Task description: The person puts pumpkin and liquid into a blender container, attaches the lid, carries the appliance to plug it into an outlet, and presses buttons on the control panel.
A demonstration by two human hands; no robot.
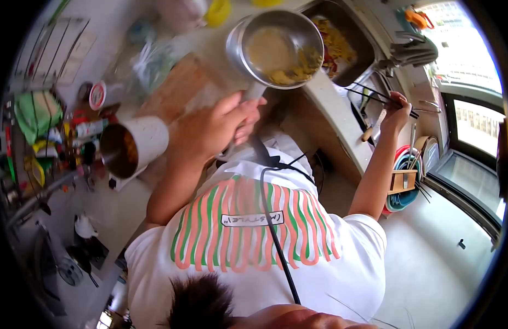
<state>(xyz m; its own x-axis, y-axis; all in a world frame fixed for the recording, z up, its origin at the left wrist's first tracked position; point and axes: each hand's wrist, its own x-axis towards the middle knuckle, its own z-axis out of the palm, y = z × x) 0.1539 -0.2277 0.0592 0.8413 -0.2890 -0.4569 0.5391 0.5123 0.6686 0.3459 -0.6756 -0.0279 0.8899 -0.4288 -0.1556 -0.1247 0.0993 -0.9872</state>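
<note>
My left hand (234, 120) is closed around the handle of a metal saucepan (240, 52) near the top middle. Yellowish food pieces (298, 67) lie along one side inside the pan, with cloudy residue on its bottom. Beside the pan is a dark sink or basin (361, 60) holding yellow and red food scraps (337, 45). To the right, my right hand (395, 112) grips dark chopsticks (369, 94), whose tips point toward the sink, apart from the pan.
A wooden board (180, 85) and plastic bags (151, 63) lie on the left counter. A tall metal container (149, 141) stands near my left forearm. Bottles and jars crowd the far left. A blue-green basin (399, 202) is by my right elbow, near the window (473, 123).
</note>
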